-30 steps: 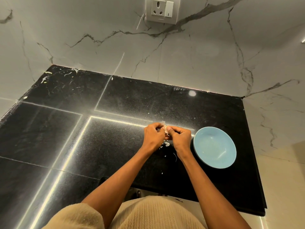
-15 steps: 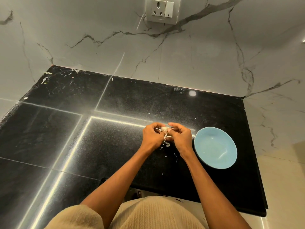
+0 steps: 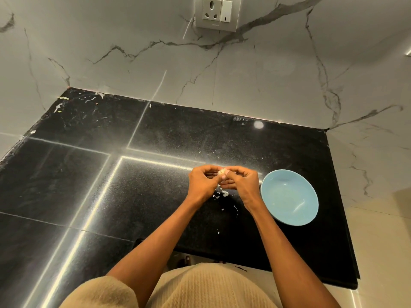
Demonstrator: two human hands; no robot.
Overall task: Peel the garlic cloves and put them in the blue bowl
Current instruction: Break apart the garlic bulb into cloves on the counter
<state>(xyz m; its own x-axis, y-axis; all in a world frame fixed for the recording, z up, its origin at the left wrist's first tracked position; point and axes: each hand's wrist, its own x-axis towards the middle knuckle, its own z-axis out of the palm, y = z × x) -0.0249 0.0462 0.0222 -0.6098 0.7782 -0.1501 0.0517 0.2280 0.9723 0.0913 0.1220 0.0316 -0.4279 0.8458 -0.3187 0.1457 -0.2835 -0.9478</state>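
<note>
Item 1, garlic clove [image 3: 222, 171]: small, pale, held above the black countertop [image 3: 155, 185], pinched between the fingertips of both hands where they meet. Only a little of it shows between the fingers; how much skin is left on it cannot be told.

Item 2, left hand [image 3: 203, 182]: fingers curled inward, tips pinching the clove from its left side. Forearm bare, reaching in from the lower middle of the view.

Item 3, right hand [image 3: 241, 182]: fingers curled, thumb and fingertips gripping the clove from its right side. The two hands touch at the fingertips.

Item 4, blue bowl [image 3: 289, 197]: round, shallow, upright on the countertop, just beside the right hand on its outer side, near the knuckles but apart from them. No cloves are visible in it.

Item 5, peel scraps [image 3: 223, 193]: several small white flakes on the countertop directly below the joined fingers and between the two wrists; a thin curled strip [image 3: 236, 211] lies nearer the person, beside the right wrist.

Item 6, further white flecks [image 3: 60, 106]: scattered at the far left corner of the countertop, well apart from the hands.

Item 7, wall socket and switch plate [image 3: 216, 13]: mounted on the veined marble wall [image 3: 133, 63], well beyond the fingertips.

Item 8, beige ribbed garment [image 3: 200, 287]: at the lower edge, below the forearms.
</note>
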